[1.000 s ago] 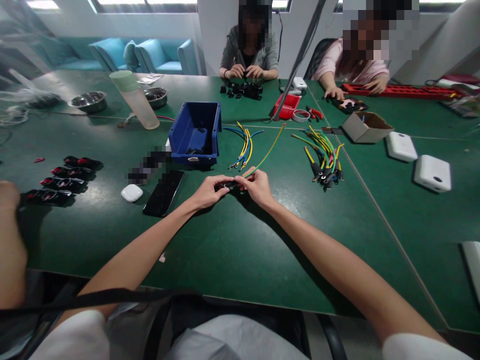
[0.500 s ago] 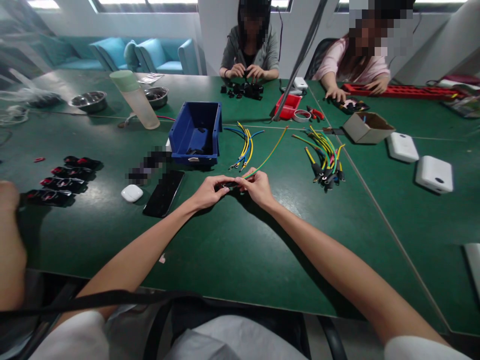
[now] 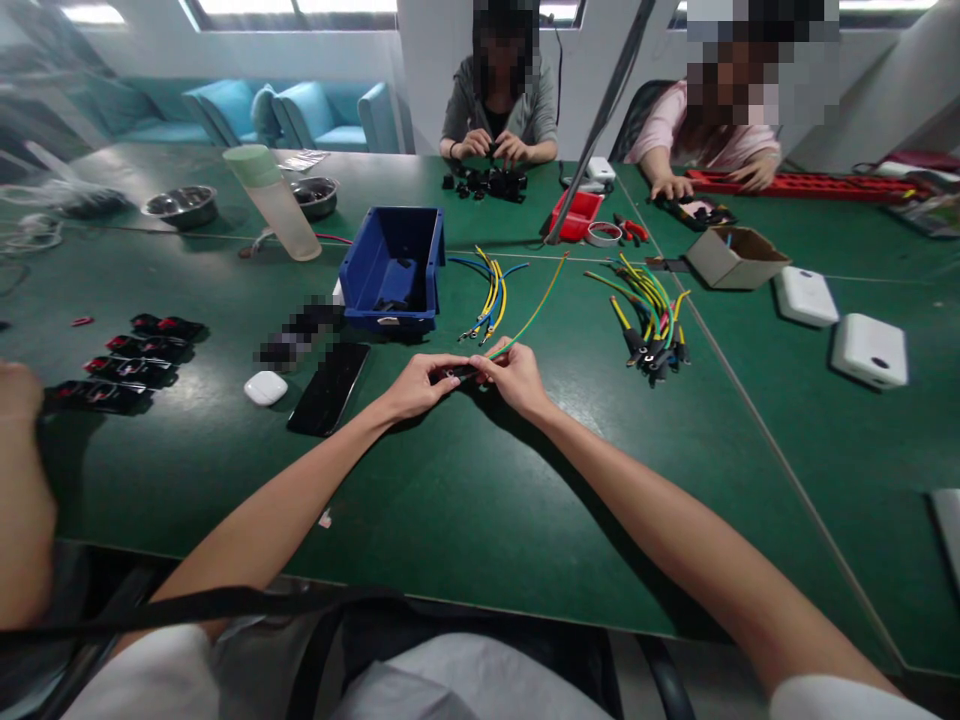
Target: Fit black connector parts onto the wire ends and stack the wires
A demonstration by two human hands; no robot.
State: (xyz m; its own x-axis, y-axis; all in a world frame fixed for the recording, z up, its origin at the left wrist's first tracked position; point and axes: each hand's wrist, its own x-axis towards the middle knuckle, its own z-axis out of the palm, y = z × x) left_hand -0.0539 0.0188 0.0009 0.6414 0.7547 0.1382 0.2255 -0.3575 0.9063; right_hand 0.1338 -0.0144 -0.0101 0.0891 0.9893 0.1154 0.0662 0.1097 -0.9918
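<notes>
A yellow-green wire runs up and to the right out of my right hand, whose fingers are closed on its near end. My left hand pinches a small black sleeve at that same end, and the fingertips of both hands meet there. Fingers partly hide the joint between sleeve and wire. Just beyond my hands lie loose yellow and blue wires with metal lugs. Off to the right is a bundle of wires, several with black sleeves on their ends.
A blue bin with black pieces stands left of the wires. Nearer are a phone and a white case. A bottle, a cardboard box and white devices stand around. Two people work across the table.
The free end of the yellow-green wire has swung slightly left. More of the black sleeve shows between my fingertips. Both hands stay in nearly the same place.
</notes>
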